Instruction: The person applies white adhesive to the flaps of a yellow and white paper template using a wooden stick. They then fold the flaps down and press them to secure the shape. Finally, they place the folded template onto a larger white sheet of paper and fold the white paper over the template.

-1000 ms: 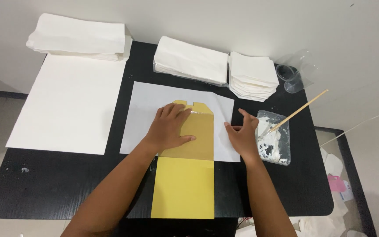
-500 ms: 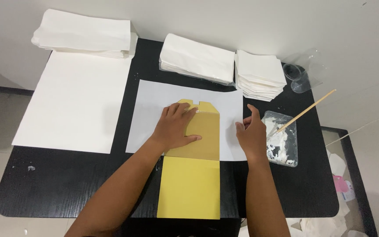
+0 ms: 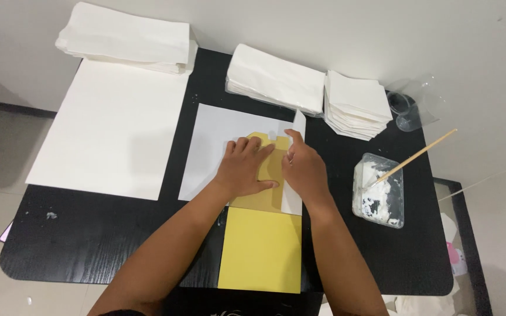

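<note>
On black table [image 3: 89,246]: left hand [image 3: 246,168] flat, fingers spread, pinning yellow sheet [image 3: 262,251]; right hand [image 3: 303,169] fingers extended, folding white paper [image 3: 215,137] edge over

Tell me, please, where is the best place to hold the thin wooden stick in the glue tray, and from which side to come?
Probably grip the wooden stick on its bare upper part, coming from the right, above the table's edge. That end slants up and out past the tray's rim, free of the white paste; the lower end sits in it. Both hands, left hand and right hand, press on paper.
</note>
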